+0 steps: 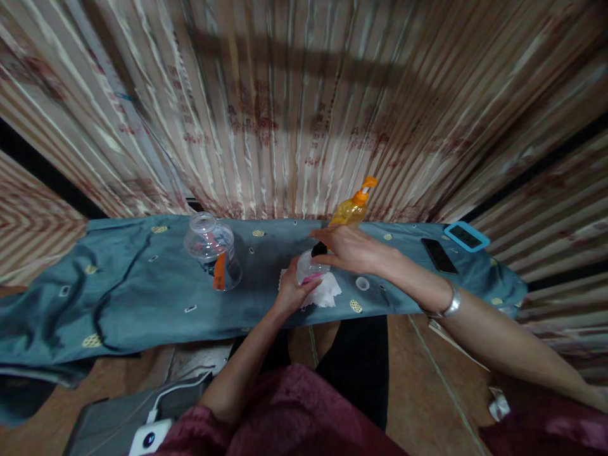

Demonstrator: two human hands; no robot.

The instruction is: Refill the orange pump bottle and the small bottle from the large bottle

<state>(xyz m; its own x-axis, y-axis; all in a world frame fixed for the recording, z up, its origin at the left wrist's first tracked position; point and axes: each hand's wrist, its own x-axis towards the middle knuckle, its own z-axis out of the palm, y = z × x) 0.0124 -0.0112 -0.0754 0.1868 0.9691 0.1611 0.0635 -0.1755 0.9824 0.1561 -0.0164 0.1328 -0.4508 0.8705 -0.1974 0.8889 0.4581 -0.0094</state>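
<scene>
My left hand is wrapped around a small clear plastic container with something pink near its base. It is held over a white tissue on the cloth. My right hand is above the container's top, thumb and fingers closed about a small black object. What that object is, I cannot make out. Just behind my right hand stands a yellow pump bottle with an orange pump, its lower part hidden. A small round translucent cap lies right of the tissue.
A large clear plastic jar with an orange label stands at left on the blue-grey tablecloth. To the right lie a black phone and a blue-framed digital clock. A pleated curtain hangs behind the narrow table.
</scene>
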